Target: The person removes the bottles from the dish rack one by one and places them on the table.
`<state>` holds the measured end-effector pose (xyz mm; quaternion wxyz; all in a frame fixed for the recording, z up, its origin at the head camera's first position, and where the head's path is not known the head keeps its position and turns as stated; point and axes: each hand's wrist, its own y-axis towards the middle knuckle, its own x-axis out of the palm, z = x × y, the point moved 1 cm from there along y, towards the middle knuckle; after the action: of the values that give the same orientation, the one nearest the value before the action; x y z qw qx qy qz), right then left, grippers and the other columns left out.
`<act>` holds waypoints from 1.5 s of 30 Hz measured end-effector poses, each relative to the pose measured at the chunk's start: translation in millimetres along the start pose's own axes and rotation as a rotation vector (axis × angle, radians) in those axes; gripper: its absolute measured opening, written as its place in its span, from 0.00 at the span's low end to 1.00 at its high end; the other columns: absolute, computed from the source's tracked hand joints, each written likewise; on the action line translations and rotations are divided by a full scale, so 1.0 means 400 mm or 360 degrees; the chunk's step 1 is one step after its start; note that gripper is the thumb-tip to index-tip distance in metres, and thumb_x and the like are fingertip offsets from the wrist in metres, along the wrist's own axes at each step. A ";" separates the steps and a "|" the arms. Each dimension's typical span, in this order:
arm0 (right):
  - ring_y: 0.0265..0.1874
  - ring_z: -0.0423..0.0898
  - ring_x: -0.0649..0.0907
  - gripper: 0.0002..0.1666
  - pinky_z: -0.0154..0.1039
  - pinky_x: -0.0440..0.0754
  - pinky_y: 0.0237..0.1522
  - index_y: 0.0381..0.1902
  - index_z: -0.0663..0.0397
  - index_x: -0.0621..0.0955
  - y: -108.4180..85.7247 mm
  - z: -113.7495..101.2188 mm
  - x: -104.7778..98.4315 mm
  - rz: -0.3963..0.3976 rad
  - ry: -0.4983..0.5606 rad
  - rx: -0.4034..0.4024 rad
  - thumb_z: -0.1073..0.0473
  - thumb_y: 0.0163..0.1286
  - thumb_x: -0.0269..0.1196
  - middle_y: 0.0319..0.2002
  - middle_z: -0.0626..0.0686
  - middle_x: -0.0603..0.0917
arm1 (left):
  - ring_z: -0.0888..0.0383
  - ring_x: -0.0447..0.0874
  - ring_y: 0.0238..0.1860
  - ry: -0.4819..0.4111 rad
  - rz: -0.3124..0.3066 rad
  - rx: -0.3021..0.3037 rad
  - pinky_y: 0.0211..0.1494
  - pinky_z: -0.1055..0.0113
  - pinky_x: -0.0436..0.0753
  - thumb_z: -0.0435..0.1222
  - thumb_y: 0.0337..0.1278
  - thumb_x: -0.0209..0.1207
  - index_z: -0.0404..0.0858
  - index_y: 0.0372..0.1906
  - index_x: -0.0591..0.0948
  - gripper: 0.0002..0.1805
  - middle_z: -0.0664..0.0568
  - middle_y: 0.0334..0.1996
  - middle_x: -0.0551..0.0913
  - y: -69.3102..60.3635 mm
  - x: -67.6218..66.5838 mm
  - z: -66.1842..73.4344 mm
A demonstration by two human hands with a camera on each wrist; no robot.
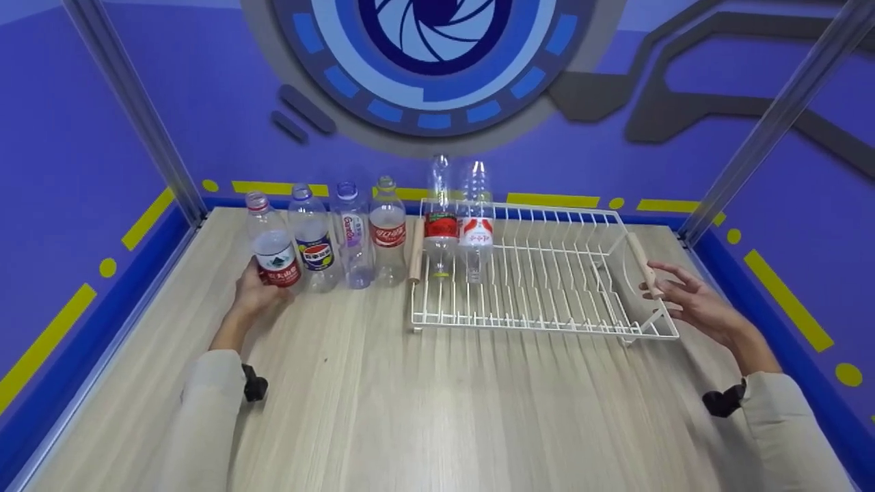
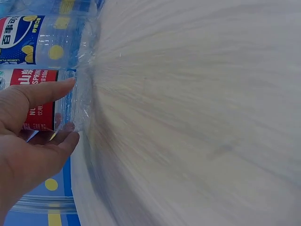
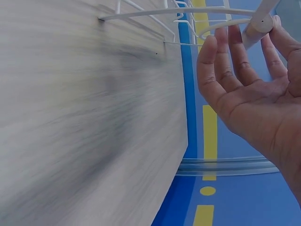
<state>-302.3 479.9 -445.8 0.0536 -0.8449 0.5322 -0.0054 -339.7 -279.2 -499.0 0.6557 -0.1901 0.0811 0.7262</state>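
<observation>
My left hand (image 1: 258, 290) grips a clear plastic bottle (image 1: 281, 270) with a red-and-white label, low near its base, thumb on one side and fingers on the other. It is the leftmost of a row of uncapped bottles, beside one with a blue label (image 1: 316, 254), a purple-tinted bottle (image 1: 354, 236) and a red-labelled cola bottle (image 1: 389, 236). At the far right, my right hand (image 1: 697, 304) loosely holds the wooden handle (image 1: 642, 263) of a white wire dish rack (image 1: 547, 329). In the right wrist view its thumb touches the handle's end (image 3: 257, 28), other fingers lightly bent.
Inside the rack's left part stand two clear bottles, one with a red-and-green label (image 1: 441, 225) and one with a white-and-red label (image 1: 476, 231). Another wooden handle (image 1: 416, 253) is on the rack's left side. Blue printed walls (image 1: 205, 89) border the wooden table (image 1: 410, 410).
</observation>
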 end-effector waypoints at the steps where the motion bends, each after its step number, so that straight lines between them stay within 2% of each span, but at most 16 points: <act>1: 0.57 0.40 0.84 0.28 0.37 0.85 0.54 0.79 0.48 0.58 0.000 0.000 0.001 0.0003 -0.0010 -0.0001 0.62 0.85 0.41 0.57 0.45 0.85 | 0.35 0.48 0.81 0.0002 -0.0005 -0.0005 0.83 0.43 0.51 0.17 0.45 0.64 0.36 0.83 0.40 0.63 0.32 0.81 0.50 0.001 -0.001 -0.001; 8: 0.56 0.38 0.83 0.28 0.35 0.85 0.52 0.79 0.48 0.57 -0.009 -0.002 0.006 0.0060 -0.0086 0.0025 0.60 0.86 0.42 0.57 0.44 0.85 | 0.34 0.50 0.81 0.0025 -0.0069 0.0005 0.83 0.44 0.54 0.19 0.49 0.65 0.33 0.82 0.42 0.59 0.30 0.80 0.52 -0.008 -0.008 -0.003; 12: 0.57 0.37 0.83 0.28 0.34 0.85 0.51 0.80 0.47 0.57 -0.006 -0.004 0.010 0.0081 -0.0124 0.0043 0.59 0.86 0.43 0.58 0.43 0.84 | 0.34 0.54 0.79 0.0021 -0.0071 0.0028 0.82 0.44 0.57 0.21 0.53 0.64 0.31 0.81 0.45 0.55 0.29 0.78 0.56 -0.024 -0.032 0.002; 15: 0.57 0.37 0.83 0.29 0.35 0.85 0.50 0.80 0.48 0.56 -0.006 -0.006 0.012 0.0089 -0.0110 0.0040 0.58 0.86 0.43 0.57 0.42 0.85 | 0.34 0.53 0.80 0.0016 -0.0098 0.0025 0.82 0.43 0.57 0.23 0.56 0.64 0.33 0.82 0.45 0.54 0.30 0.79 0.55 -0.039 -0.051 0.012; 21: 0.54 0.36 0.84 0.28 0.36 0.86 0.50 0.80 0.49 0.57 0.001 -0.009 0.012 0.0063 -0.0021 0.0003 0.60 0.85 0.42 0.54 0.42 0.86 | 0.34 0.54 0.80 0.0015 -0.0126 0.0041 0.80 0.42 0.60 0.28 0.59 0.67 0.33 0.81 0.48 0.52 0.29 0.78 0.56 -0.082 -0.080 0.037; 24: 0.54 0.36 0.84 0.28 0.36 0.86 0.50 0.79 0.48 0.57 0.001 -0.007 0.013 0.0055 0.0017 0.0001 0.61 0.85 0.42 0.54 0.43 0.86 | 0.31 0.57 0.78 0.0097 -0.0137 0.0072 0.79 0.40 0.62 0.30 0.61 0.66 0.31 0.80 0.50 0.49 0.26 0.76 0.58 -0.106 -0.085 0.046; 28: 0.55 0.37 0.84 0.27 0.37 0.86 0.51 0.79 0.44 0.59 -0.001 -0.004 0.014 0.0023 0.0040 0.0005 0.60 0.86 0.41 0.55 0.45 0.86 | 0.31 0.60 0.76 0.0209 -0.0203 0.0087 0.76 0.38 0.65 0.34 0.67 0.62 0.31 0.79 0.52 0.43 0.27 0.75 0.61 -0.144 -0.081 0.048; 33: 0.56 0.39 0.83 0.27 0.37 0.86 0.50 0.78 0.42 0.60 -0.002 -0.005 0.013 0.0025 0.0048 0.0003 0.59 0.86 0.41 0.55 0.45 0.86 | 0.33 0.69 0.70 0.0241 -0.0320 0.0190 0.71 0.41 0.74 0.36 0.72 0.60 0.30 0.75 0.62 0.33 0.28 0.70 0.69 -0.173 -0.066 0.060; 37: 0.57 0.39 0.83 0.26 0.37 0.86 0.50 0.77 0.40 0.60 0.001 -0.002 0.013 0.0013 0.0087 0.0003 0.59 0.86 0.40 0.55 0.45 0.86 | 0.38 0.75 0.64 0.0270 -0.0465 0.0242 0.64 0.50 0.79 0.38 0.72 0.59 0.30 0.69 0.70 0.27 0.30 0.64 0.75 -0.180 -0.040 0.092; 40: 0.57 0.39 0.83 0.26 0.39 0.85 0.50 0.76 0.38 0.61 0.003 0.003 0.013 -0.0016 0.0159 -0.0005 0.59 0.86 0.39 0.54 0.45 0.87 | 0.41 0.78 0.62 0.0271 -0.0561 0.0300 0.61 0.59 0.80 0.38 0.72 0.59 0.29 0.67 0.73 0.25 0.31 0.61 0.78 -0.182 -0.006 0.116; 45: 0.56 0.39 0.83 0.25 0.39 0.86 0.49 0.75 0.37 0.64 0.004 0.014 0.015 -0.0042 0.0260 -0.0018 0.60 0.86 0.38 0.54 0.47 0.87 | 0.42 0.81 0.58 0.0197 -0.0662 0.0484 0.57 0.68 0.80 0.35 0.71 0.59 0.28 0.65 0.75 0.23 0.31 0.57 0.81 -0.182 0.072 0.135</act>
<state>-300.7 474.5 -451.8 0.0052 -0.8489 0.5237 -0.0719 -279.1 -223.6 -451.1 0.8057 -0.1461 0.1884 0.5422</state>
